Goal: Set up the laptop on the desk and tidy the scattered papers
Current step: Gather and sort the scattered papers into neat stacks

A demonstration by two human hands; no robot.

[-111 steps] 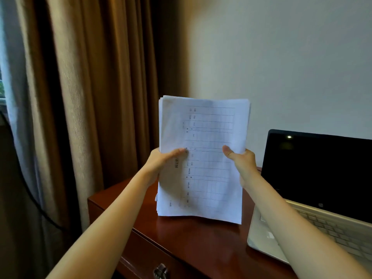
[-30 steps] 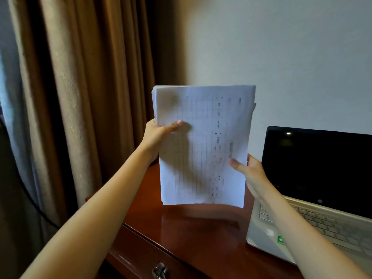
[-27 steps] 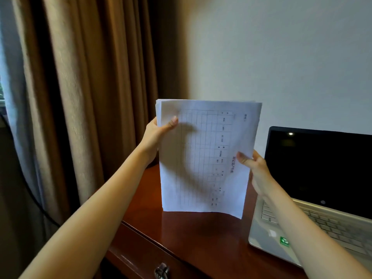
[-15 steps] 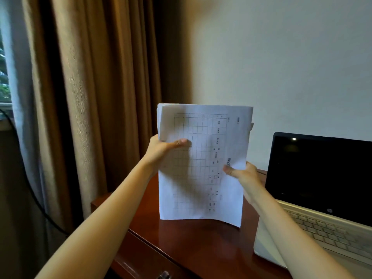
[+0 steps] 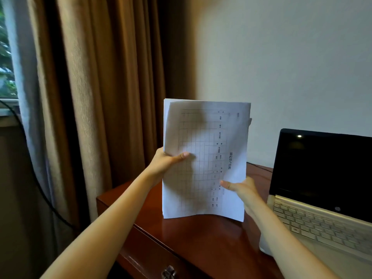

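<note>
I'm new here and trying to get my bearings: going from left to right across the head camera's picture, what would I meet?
Window → grey sheer curtain → brown curtain → stack of papers, held upright → laptop, lid open.

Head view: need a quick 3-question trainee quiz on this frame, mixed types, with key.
1. True or false: the laptop stands open on the desk with a dark screen.
2. Which grips the paper stack? A) left hand only B) right hand only C) both
3. Short answer: what hangs left of the desk?

Key:
1. True.
2. C. Each hand pinches one side edge, thumb on the front sheet.
3. A brown curtain.
</note>
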